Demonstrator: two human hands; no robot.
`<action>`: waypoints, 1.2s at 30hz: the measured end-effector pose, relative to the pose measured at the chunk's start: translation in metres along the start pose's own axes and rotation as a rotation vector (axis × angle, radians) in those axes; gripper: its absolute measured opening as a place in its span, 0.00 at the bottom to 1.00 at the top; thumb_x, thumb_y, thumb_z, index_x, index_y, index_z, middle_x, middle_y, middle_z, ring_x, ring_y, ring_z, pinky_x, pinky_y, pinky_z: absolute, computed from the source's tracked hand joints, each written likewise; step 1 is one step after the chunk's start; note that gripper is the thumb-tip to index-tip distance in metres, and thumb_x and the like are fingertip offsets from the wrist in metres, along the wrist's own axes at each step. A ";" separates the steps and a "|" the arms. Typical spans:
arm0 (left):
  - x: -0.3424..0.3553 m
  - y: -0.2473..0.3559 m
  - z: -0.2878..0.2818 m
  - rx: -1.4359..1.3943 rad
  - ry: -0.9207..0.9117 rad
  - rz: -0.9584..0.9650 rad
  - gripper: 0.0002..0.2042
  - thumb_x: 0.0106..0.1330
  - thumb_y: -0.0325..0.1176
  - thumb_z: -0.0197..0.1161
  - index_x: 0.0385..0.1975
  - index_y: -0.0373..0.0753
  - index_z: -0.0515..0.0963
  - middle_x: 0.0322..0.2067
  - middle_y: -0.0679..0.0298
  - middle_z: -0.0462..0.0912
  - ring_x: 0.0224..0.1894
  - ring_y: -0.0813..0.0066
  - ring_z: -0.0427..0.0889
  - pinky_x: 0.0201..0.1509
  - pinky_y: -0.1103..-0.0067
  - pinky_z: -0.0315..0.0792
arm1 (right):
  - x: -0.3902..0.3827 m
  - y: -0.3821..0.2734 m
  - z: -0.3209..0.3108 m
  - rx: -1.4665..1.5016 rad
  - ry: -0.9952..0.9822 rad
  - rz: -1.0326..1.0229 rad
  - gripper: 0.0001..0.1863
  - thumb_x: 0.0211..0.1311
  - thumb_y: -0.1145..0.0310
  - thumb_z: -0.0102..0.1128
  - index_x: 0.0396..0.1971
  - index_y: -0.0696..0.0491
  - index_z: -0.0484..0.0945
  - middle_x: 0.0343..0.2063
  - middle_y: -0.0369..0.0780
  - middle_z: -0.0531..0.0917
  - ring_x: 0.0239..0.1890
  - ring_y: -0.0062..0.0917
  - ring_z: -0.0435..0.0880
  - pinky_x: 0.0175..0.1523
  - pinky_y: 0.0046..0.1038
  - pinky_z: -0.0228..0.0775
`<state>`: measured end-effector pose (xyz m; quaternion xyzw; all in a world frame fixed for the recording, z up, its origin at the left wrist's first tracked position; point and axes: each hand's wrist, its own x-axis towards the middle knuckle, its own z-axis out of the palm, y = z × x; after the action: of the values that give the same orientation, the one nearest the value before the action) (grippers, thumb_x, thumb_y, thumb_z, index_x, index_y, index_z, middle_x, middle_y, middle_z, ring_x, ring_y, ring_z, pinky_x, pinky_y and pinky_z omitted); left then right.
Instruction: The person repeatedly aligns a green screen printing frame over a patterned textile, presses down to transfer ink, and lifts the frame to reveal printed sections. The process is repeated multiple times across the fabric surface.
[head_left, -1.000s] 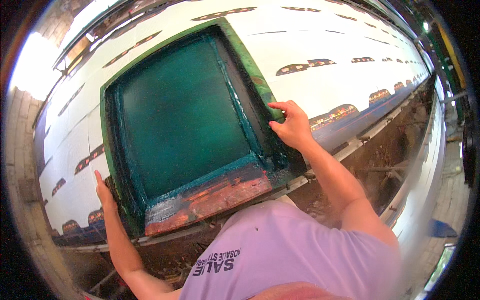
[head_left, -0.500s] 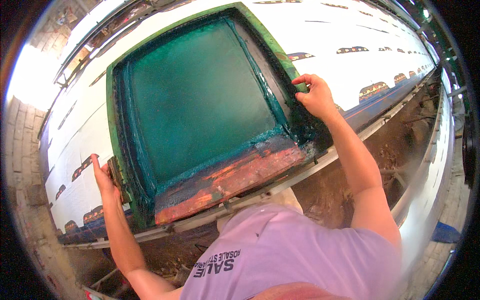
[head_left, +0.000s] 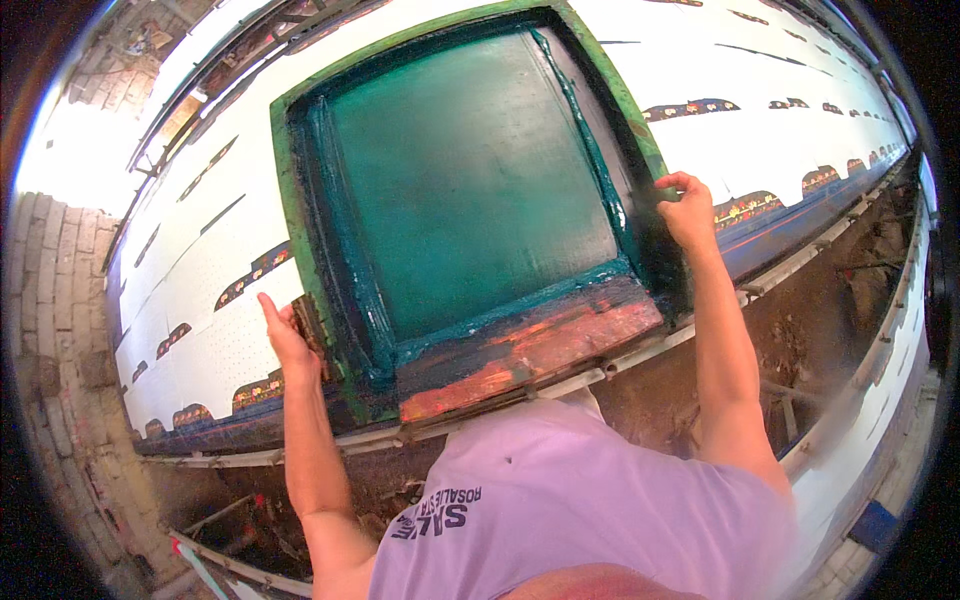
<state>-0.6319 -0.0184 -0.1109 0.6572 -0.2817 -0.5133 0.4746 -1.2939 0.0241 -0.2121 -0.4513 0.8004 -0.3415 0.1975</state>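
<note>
A large square green-rimmed screen frame [head_left: 650,150] lies on the long white printed sheet, its middle a smooth teal panel [head_left: 470,190] edged with thick, glossy teal smears, with a rust-red streaked strip [head_left: 530,350] at the near end. My left hand [head_left: 292,338] is closed on a dark wooden piece at the frame's left side, thumb raised. My right hand [head_left: 688,212] grips the right rim with thumb and bent fingers. What lies under the frame is hidden.
The white sheet [head_left: 770,70], printed with dark patterned shapes, stretches to the right. A metal rail [head_left: 590,378] runs along its near edge. Below is a brown debris-strewn gap [head_left: 780,340]; another white sheet stands at far right. Pale brick paving [head_left: 55,300] is at the left.
The frame and both my hands have moved rightward in the view. The frame rose toward the top, and more paving now shows at the left.
</note>
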 end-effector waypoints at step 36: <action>-0.014 -0.069 0.102 0.266 0.117 0.051 0.27 0.85 0.50 0.59 0.43 0.26 0.86 0.37 0.57 0.90 0.38 0.68 0.88 0.44 0.72 0.80 | -0.162 -0.075 -0.043 -0.297 -0.506 -0.943 0.23 0.62 0.73 0.66 0.58 0.48 0.87 0.58 0.43 0.88 0.61 0.43 0.86 0.65 0.44 0.78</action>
<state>-0.7408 -0.0134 -0.1709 0.7356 -0.3357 -0.4202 0.4118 -1.1940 0.1519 -0.1269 -0.8517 0.4788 -0.1573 0.1434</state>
